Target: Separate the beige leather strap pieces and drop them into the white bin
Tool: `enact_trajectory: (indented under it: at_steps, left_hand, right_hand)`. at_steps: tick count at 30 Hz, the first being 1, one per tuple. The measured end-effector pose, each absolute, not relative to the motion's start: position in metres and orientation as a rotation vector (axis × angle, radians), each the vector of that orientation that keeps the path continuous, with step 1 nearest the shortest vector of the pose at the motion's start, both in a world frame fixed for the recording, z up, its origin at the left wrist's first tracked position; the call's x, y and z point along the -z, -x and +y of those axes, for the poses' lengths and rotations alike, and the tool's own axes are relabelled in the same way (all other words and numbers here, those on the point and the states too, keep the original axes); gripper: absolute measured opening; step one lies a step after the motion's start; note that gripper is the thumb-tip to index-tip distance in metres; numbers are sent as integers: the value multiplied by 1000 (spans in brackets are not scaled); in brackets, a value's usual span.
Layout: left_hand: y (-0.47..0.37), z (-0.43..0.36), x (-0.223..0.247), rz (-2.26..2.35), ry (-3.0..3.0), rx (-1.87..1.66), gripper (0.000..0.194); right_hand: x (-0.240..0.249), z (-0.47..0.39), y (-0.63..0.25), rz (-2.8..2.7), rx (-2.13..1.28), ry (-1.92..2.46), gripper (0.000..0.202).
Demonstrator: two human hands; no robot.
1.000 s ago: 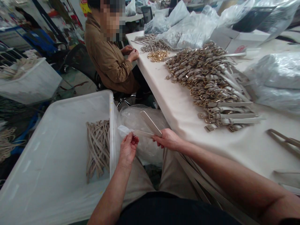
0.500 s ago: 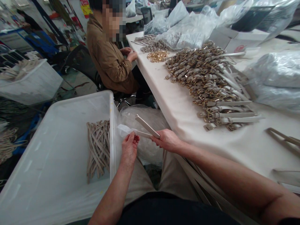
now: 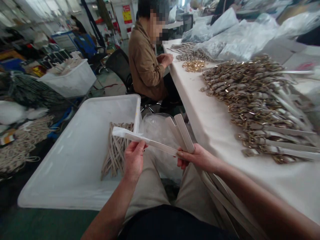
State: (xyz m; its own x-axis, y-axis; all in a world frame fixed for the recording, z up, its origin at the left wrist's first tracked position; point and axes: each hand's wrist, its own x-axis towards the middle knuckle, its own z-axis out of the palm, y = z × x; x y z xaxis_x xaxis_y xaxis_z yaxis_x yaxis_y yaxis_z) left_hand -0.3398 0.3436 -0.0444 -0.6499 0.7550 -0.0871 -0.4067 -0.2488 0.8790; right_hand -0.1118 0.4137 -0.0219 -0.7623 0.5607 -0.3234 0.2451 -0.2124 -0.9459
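Head view, bin [image 3: 67, 160] near left hand [image 3: 134, 159], buckled-strap pile [image 3: 252, 93] on table [image 3: 210, 125]

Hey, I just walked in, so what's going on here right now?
A person holds a pale strip between two hands: the left hand pinches it near a white, filmy piece, while the right hand holds it farther along together with more strips. To the left, a white bin has similar strips inside. On the table to the right lies a heap of buckled straps. Beyond, a co-worker sits with hands together at the table's edge.
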Motion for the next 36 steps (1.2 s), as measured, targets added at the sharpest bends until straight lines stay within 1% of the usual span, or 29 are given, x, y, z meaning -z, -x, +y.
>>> enact_trajectory:
  at_steps: [4, 6, 8, 11, 13, 16, 20, 22, 24, 29, 31, 34, 36]
  left_hand:
    - [367, 299, 2, 1354, -819, -2248, 22]
    - [379, 285, -1, 1404, -787, -2286, 23]
    - [386, 276, 11, 1426, -579, -2220, 31]
    - [379, 267, 47, 1361, -165, -2017, 42]
    - [363, 261, 71, 1272, 3, -1884, 43]
    - [345, 255, 92, 1161, 50, -1761, 37]
    - [361, 254, 98, 1139, 159, -1840, 40]
    - [370, 253, 99, 1139, 201, -1875, 42]
    - [365, 253, 99, 1122, 184, -1827, 41]
    - [327, 260, 97, 997, -42, -1587, 37]
    - [331, 264, 97, 1004, -16, -1620, 36]
    - [353, 266, 96, 1073, 147, -1756, 42]
    - [359, 267, 96, 1087, 188, -1773, 44]
  right_hand:
    - [-10, 390, 146, -1986, -2045, 727, 52]
    - [-14, 382, 161, -2062, -2086, 641, 49]
    - [-8, 380, 174, -2081, -2164, 658, 46]
    - [15, 379, 194, -2130, -2194, 822, 39]
    - [30, 376, 208, -2196, -2164, 908, 34]
    - [43, 373, 220, -2206, -2173, 1010, 36]
    - [39, 378, 198, -2166, -2261, 1013, 30]
    - [35, 382, 181, -2162, -2254, 1009, 41]
    - [35, 382, 174, -2168, -2200, 1048, 49]
    - [44, 373, 191, -2140, -2137, 1033, 48]
    - [39, 374, 187, -2143, -2132, 1034, 49]
    - [26, 380, 165, -2230, -2089, 1039, 53]
    - [22, 383, 155, -2296, -2024, 1037, 53]
